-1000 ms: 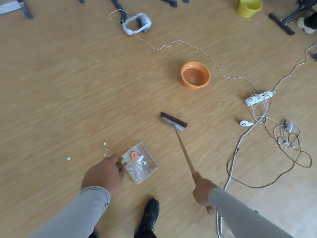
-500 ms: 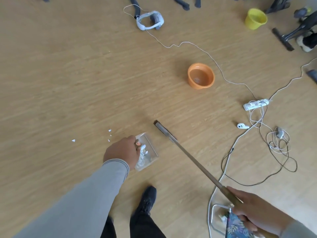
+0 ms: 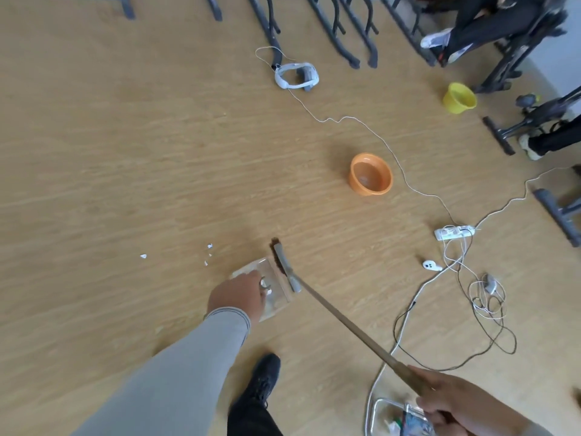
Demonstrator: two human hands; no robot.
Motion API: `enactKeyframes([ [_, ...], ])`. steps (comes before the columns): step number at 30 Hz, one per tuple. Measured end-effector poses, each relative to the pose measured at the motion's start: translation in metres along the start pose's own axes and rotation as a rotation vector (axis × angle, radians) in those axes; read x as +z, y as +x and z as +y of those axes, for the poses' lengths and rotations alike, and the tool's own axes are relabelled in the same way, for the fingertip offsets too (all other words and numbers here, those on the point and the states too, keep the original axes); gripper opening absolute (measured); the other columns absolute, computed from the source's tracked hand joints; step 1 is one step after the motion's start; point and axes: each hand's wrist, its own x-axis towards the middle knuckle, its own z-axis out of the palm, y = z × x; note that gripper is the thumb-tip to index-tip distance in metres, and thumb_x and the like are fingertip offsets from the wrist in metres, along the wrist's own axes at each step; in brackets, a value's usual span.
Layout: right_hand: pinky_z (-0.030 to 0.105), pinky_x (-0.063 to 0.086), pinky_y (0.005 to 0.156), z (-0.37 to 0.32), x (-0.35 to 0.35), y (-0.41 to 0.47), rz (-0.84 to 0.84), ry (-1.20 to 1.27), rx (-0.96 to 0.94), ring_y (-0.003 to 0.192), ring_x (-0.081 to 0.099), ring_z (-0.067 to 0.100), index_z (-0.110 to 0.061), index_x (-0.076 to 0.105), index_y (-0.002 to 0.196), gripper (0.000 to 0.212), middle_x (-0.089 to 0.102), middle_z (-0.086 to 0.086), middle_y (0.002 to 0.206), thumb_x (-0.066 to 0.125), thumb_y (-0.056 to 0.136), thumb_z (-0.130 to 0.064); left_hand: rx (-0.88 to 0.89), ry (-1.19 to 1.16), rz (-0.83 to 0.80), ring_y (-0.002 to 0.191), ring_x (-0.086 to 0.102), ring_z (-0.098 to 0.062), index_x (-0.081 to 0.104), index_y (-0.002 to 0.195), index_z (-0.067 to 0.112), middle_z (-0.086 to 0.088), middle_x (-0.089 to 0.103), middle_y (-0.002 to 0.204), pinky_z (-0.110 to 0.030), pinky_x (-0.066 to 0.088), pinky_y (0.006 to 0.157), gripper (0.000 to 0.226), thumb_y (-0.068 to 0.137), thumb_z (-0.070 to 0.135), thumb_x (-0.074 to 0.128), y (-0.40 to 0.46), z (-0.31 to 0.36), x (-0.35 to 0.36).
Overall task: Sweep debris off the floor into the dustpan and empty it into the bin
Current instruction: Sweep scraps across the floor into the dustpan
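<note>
At the bottom right, the right hand (image 3: 457,401) is wrapping closed around the wooden handle of the broom (image 3: 339,319), which is slanting up and left across the floor (image 3: 125,152). Just under that hand, a wire-framed bin (image 3: 377,413) with a patterned bag inside is peeking in at the lower edge. A black shoe (image 3: 264,377) is standing on the floor between the two arms.

The left hand (image 3: 235,295), in a grey sleeve (image 3: 188,372), is reaching forward and gripping the near edge of the clear dustpan (image 3: 276,297); the fingers are curled shut on it. The dustpan is sitting on or just above the floor, I cannot tell which, with white scraps lying inside. The broom's grey head (image 3: 284,267) is resting against the dustpan's right side, bristles facing it.

A few white bits of debris (image 3: 209,254) are lying on the floor just left of the dustpan, one more piece (image 3: 143,256) sitting further left.

To the right, tangled black and white cables (image 3: 484,306) are looping beside a white power strip (image 3: 454,232) and a small white controller (image 3: 430,265). Beyond the broom head, well apart from it, an orange bowl (image 3: 371,174) is standing upright. Further off, a white headset (image 3: 297,76) is lying with its cord trailing toward the power strip, a yellow bucket (image 3: 459,98) is tilting near the dark chair legs (image 3: 345,33), and seated people's legs (image 3: 471,29) are showing at the top right.
</note>
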Motion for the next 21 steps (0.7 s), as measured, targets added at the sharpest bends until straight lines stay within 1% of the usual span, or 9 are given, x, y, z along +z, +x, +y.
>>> enactKeyframes([
  [3,0.024,0.031,0.046,-0.012,0.035,-0.028,0.052,-0.108,-0.032,0.053,0.042,0.019,-0.031,0.068,0.123,0.055,0.045,0.014,0.064,0.059,0.086,0.009,-0.032,-0.044,0.04,0.082,0.067,-0.02,0.055,0.106,0.03,0.01,0.063,0.088,-0.031,0.052,0.068,0.021,0.097,0.047,0.047,-0.04,-0.053,-0.018],
  [6,0.024,0.029,0.043,-0.032,0.075,-0.029,0.118,-0.111,-0.045,0.046,0.039,0.02,-0.021,0.063,0.126,0.05,0.046,0.015,0.065,0.059,0.081,0.0,-0.056,-0.103,0.094,0.079,0.067,-0.016,0.056,0.105,0.032,0.01,0.065,0.087,-0.032,0.054,0.07,0.022,0.096,0.05,0.048,-0.08,-0.104,-0.043],
  [8,0.022,0.031,0.04,-0.047,0.104,-0.019,0.161,-0.179,-0.047,0.043,0.04,0.019,-0.018,0.06,0.125,0.042,0.049,0.013,0.063,0.056,0.087,-0.001,-0.079,-0.133,0.118,0.076,0.064,-0.013,0.056,0.103,0.033,0.011,0.063,0.082,-0.032,0.054,0.069,0.018,0.096,0.048,0.049,-0.099,-0.136,-0.058],
  [10,0.021,0.031,0.039,-0.061,0.13,-0.006,0.182,-0.194,-0.047,0.041,0.04,0.019,-0.009,0.06,0.122,0.035,0.049,0.01,0.06,0.054,0.088,-0.001,-0.1,-0.144,0.129,0.076,0.062,-0.013,0.054,0.101,0.033,0.012,0.061,0.08,-0.03,0.053,0.068,0.016,0.096,0.048,0.049,-0.11,-0.164,-0.07],
  [12,0.022,0.03,0.04,-0.073,0.15,0.014,0.203,-0.208,-0.057,0.041,0.042,0.019,-0.006,0.056,0.132,0.047,0.051,0.009,0.057,0.057,0.085,-0.005,-0.126,-0.146,0.135,0.073,0.06,-0.015,0.052,0.097,0.032,0.011,0.059,0.078,-0.029,0.046,0.062,0.018,0.096,0.05,0.05,-0.118,-0.187,-0.079],
  [14,0.022,0.031,0.041,-0.086,0.166,0.032,0.227,-0.22,-0.066,0.041,0.044,0.019,-0.015,0.04,0.15,0.064,0.054,0.008,0.057,0.056,0.089,-0.006,-0.162,-0.137,0.142,0.07,0.058,-0.015,0.05,0.094,0.032,0.012,0.057,0.074,-0.029,0.04,0.057,0.018,0.096,0.05,0.05,-0.123,-0.208,-0.081],
  [16,0.023,0.033,0.041,-0.108,0.184,0.046,0.228,-0.244,-0.077,0.042,0.044,0.018,-0.021,0.026,0.158,0.072,0.057,0.01,0.061,0.054,0.094,-0.005,-0.198,-0.121,0.146,0.07,0.059,-0.013,0.05,0.094,0.034,0.013,0.058,0.075,-0.027,0.039,0.056,0.015,0.097,0.048,0.048,-0.124,-0.227,-0.08],
  [18,0.025,0.034,0.043,-0.136,0.201,0.061,0.224,-0.314,-0.1,0.043,0.046,0.018,-0.023,0.025,0.16,0.073,0.059,0.011,0.066,0.053,0.095,-0.005,-0.231,-0.123,0.15,0.072,0.061,-0.011,0.053,0.099,0.035,0.013,0.061,0.079,-0.027,0.044,0.058,0.014,0.098,0.047,0.047,-0.12,-0.242,-0.078],
  [21,0.029,0.034,0.049,-0.175,0.217,0.105,0.211,-0.397,-0.12,0.049,0.046,0.021,-0.028,0.032,0.156,0.07,0.059,0.012,0.07,0.052,0.092,-0.007,-0.268,-0.101,0.148,0.076,0.063,-0.012,0.057,0.108,0.034,0.013,0.063,0.085,-0.027,0.048,0.062,0.021,0.099,0.049,0.045,-0.106,-0.261,-0.074],
])
